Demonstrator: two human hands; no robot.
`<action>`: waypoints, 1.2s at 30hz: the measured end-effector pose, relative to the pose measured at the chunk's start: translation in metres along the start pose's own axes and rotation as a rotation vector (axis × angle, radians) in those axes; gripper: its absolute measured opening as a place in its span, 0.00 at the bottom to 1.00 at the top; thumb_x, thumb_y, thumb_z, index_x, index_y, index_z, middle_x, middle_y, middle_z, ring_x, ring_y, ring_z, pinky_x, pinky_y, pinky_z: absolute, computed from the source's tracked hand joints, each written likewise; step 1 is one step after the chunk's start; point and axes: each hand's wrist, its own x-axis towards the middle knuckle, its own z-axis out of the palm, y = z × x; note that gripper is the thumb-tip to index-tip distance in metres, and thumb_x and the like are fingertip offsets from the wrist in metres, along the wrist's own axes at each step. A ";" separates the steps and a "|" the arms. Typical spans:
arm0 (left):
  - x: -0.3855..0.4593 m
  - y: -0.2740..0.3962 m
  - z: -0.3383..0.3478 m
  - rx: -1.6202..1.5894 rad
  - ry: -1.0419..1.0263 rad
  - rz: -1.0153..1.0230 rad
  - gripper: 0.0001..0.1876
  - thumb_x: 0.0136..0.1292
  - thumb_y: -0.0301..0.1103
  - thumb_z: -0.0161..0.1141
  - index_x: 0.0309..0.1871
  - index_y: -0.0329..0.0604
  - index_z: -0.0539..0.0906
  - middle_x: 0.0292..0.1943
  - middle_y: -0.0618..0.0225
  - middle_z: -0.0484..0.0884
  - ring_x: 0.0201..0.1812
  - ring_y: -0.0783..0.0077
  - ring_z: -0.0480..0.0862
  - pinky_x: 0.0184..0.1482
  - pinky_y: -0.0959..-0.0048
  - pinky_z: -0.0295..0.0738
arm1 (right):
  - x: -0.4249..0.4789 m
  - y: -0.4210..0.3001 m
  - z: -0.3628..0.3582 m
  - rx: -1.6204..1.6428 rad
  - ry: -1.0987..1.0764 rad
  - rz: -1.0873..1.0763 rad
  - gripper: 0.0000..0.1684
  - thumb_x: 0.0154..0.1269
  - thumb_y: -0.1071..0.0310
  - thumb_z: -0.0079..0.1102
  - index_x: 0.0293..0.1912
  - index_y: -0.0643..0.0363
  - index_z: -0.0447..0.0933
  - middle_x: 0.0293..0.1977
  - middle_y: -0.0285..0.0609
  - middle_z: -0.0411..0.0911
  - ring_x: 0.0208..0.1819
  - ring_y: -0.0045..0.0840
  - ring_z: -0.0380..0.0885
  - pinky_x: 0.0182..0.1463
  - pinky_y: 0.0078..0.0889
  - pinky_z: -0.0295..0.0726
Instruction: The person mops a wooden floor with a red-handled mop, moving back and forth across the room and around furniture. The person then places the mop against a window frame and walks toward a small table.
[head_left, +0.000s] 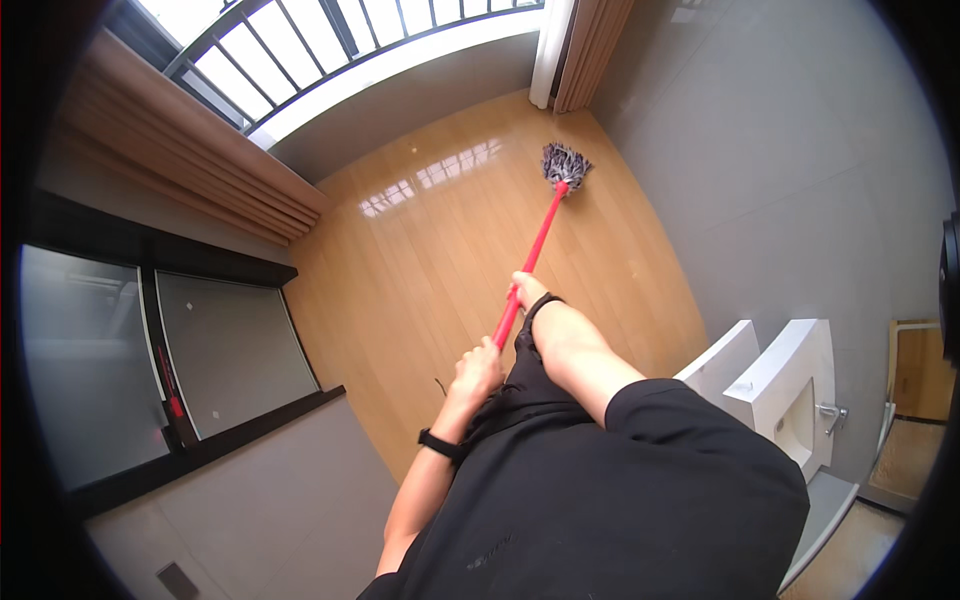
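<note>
Both my hands grip the red handle (541, 238) of a string mop, which slants up and to the right from my waist. My left hand (478, 373), with a black band on its wrist, wraps the upper end of the handle close to my body. Farther along the handle, my right hand (529, 289) is closed around it; a dark band circles that wrist. The grey, stringy mop head (566, 166) rests on the wood-plank floor (465, 262), near the right-hand wall and short of the far curtain.
At my right stands a white washbasin (780, 390) with a metal tap (832, 416). A black-framed glass door (232, 352) is on the left. Brown curtains (202, 157) hang beside a barred window (300, 56). A grey wall (765, 165) bounds the floor on the right.
</note>
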 end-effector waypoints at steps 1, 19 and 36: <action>-0.009 -0.013 -0.002 0.035 0.017 -0.031 0.15 0.57 0.36 0.50 0.43 0.33 0.68 0.32 0.40 0.80 0.37 0.41 0.81 0.40 0.49 0.76 | -0.009 0.008 0.013 -0.005 -0.007 -0.005 0.05 0.56 0.70 0.50 0.32 0.60 0.65 0.16 0.41 0.66 0.14 0.31 0.66 0.21 0.37 0.72; -0.080 -0.084 0.004 0.053 0.023 -0.070 0.16 0.52 0.35 0.61 0.36 0.32 0.71 0.28 0.44 0.79 0.33 0.43 0.80 0.36 0.52 0.76 | -0.024 0.115 0.028 -0.112 -0.026 0.366 0.15 0.58 0.59 0.55 0.34 0.63 0.70 0.22 0.47 0.72 0.25 0.35 0.73 0.36 0.40 0.75; 0.101 0.032 -0.037 -0.558 -0.482 0.047 0.14 0.56 0.37 0.49 0.30 0.30 0.73 0.19 0.57 0.78 0.20 0.62 0.80 0.25 0.66 0.75 | 0.012 -0.055 -0.020 0.108 -0.053 -0.200 0.11 0.55 0.66 0.55 0.34 0.62 0.66 0.21 0.43 0.71 0.21 0.33 0.73 0.29 0.38 0.78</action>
